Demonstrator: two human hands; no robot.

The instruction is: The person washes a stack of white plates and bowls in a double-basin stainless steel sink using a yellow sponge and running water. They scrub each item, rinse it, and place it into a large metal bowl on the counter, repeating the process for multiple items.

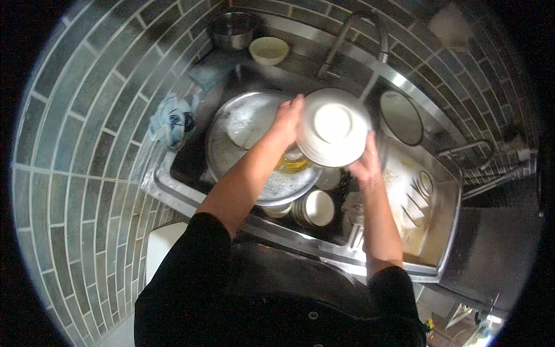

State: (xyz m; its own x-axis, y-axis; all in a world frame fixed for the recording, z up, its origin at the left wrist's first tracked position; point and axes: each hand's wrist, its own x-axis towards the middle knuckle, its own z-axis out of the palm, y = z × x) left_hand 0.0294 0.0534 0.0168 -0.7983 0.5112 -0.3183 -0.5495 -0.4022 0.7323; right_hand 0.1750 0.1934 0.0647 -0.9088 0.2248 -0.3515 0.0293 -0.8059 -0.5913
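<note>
A white bowl (334, 130) is tilted with its round foot facing me, its outline slightly blurred. My left hand (289, 117) grips its left rim, and my right hand (367, 161) holds the lower right rim. Beneath and to the left lies a large round metal basin (230, 160) with sudsy water in it. Something yellow (295, 164) shows inside the basin, partly hidden by the bowl and my left forearm. Below the bowl, a stack of small bowls (320, 208) lies on its side in the sink.
A faucet (342, 39) arches behind the bowl. The right sink compartment (433, 243) contains several dishes in cloudy water. A large dark-rimmed white bowl (401, 117) leans at the back right. Behind the basin stand a cream bowl (269, 50) and a metal pot (234, 37); a crumpled plastic bag (171, 119) sits at left.
</note>
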